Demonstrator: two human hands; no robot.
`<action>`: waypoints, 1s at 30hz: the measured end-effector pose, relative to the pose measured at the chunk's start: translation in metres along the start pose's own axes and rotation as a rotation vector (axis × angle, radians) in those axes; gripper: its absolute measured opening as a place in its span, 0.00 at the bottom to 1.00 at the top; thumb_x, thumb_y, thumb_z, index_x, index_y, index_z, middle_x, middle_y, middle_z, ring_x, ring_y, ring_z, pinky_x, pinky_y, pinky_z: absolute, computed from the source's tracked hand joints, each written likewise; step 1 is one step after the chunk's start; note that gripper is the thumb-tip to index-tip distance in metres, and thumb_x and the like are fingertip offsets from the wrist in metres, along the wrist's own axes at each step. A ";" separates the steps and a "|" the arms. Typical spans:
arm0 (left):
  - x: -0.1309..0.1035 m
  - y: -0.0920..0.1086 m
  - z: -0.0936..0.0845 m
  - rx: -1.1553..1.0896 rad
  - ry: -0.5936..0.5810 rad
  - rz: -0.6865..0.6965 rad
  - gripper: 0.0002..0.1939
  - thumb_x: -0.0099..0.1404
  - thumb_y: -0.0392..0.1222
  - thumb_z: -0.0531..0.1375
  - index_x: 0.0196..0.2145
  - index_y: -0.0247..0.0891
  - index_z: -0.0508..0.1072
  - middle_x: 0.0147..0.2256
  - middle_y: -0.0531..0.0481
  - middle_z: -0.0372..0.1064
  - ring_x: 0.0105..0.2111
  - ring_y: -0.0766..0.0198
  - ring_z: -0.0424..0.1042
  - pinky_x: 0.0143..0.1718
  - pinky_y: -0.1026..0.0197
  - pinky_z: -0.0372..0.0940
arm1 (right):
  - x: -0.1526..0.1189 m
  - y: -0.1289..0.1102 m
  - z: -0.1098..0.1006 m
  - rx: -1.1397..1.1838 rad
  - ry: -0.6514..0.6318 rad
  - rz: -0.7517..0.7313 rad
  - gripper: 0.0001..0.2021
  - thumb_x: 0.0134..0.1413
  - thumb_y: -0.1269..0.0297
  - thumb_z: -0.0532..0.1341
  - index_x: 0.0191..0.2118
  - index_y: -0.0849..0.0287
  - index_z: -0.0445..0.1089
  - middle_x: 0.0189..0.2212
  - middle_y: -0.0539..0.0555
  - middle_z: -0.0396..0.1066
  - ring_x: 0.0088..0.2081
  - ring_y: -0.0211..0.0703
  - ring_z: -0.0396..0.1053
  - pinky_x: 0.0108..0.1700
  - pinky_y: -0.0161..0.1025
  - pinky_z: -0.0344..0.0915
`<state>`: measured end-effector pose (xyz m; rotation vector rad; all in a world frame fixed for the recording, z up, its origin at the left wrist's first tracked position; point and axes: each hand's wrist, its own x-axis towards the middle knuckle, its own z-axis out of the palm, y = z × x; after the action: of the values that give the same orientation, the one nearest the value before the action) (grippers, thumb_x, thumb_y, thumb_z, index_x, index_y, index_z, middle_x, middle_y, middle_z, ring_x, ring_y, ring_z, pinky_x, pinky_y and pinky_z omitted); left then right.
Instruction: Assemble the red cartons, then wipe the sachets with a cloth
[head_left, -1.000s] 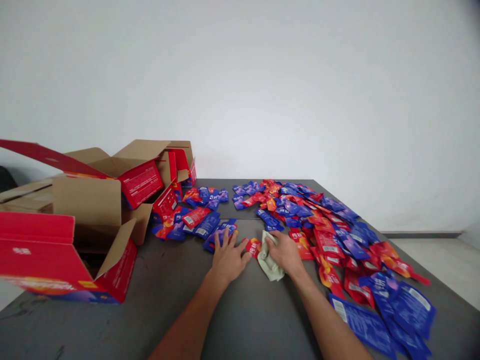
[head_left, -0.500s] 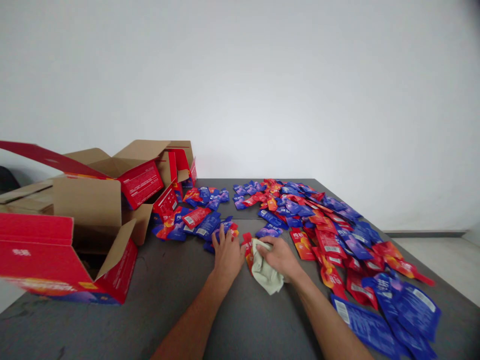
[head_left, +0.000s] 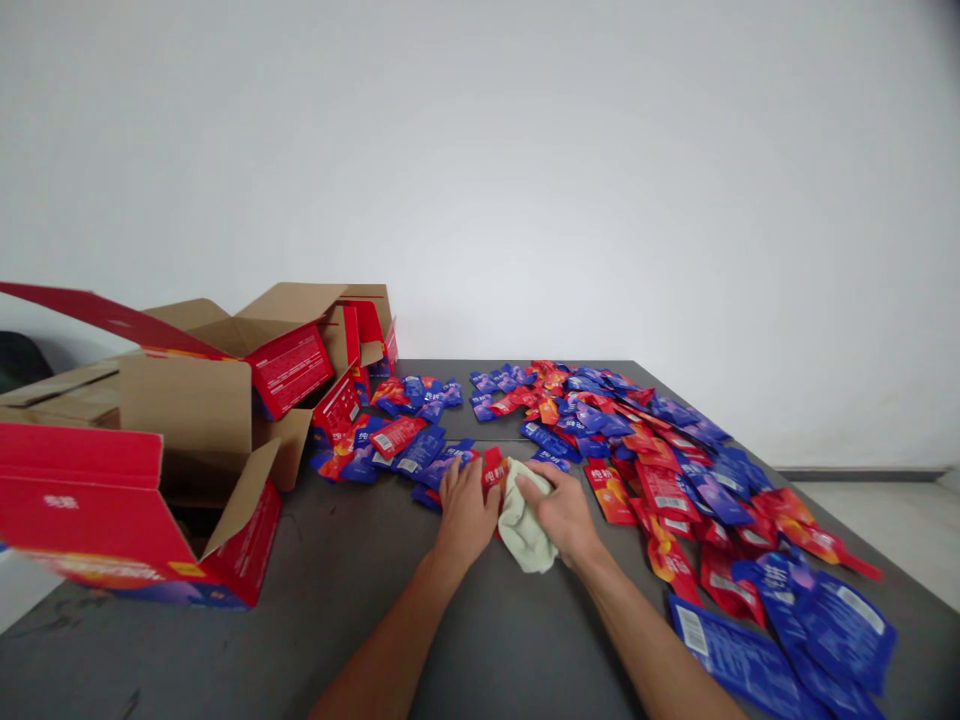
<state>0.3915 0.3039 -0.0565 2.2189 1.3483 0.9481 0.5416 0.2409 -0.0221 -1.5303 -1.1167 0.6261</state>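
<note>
My left hand [head_left: 466,505] is closed on the left edge of a red pouch [head_left: 493,468], its thumb against the pouch's side. The pouch is partly covered by a pale green cloth [head_left: 525,530]. My right hand [head_left: 559,510] grips that cloth, thumb on top, pressing it against the pouch. The cloth's lower end hangs loose toward me. Just left of my left hand lie blue pouches [head_left: 420,450] and a red pouch [head_left: 397,436]. Right of my right hand an orange-red pouch [head_left: 609,490] lies flat.
Open red cartons [head_left: 90,510] with raised flaps line the left side of the dark table [head_left: 330,590]. A long heap of red pouches [head_left: 664,490] and blue pouches [head_left: 735,650] runs along the right side. A white wall [head_left: 510,180] stands behind.
My left hand has moved right from the blue pouches to the red pouch and taken its edge. The right hand with the cloth stays on it, and the pouch's top looks raised.
</note>
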 end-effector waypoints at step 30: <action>0.002 0.012 -0.012 -1.305 -0.395 -0.102 0.43 0.45 0.26 0.56 0.61 0.42 0.65 0.57 0.41 0.69 0.54 0.51 0.70 0.53 0.51 0.65 | -0.006 -0.006 -0.003 -0.511 -0.135 -0.720 0.16 0.64 0.72 0.53 0.52 0.54 0.72 0.51 0.57 0.71 0.48 0.48 0.67 0.50 0.48 0.61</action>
<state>0.3909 0.3000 -0.0400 1.1853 0.3784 0.8769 0.5398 0.2338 -0.0170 -1.3571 -1.9024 -0.0637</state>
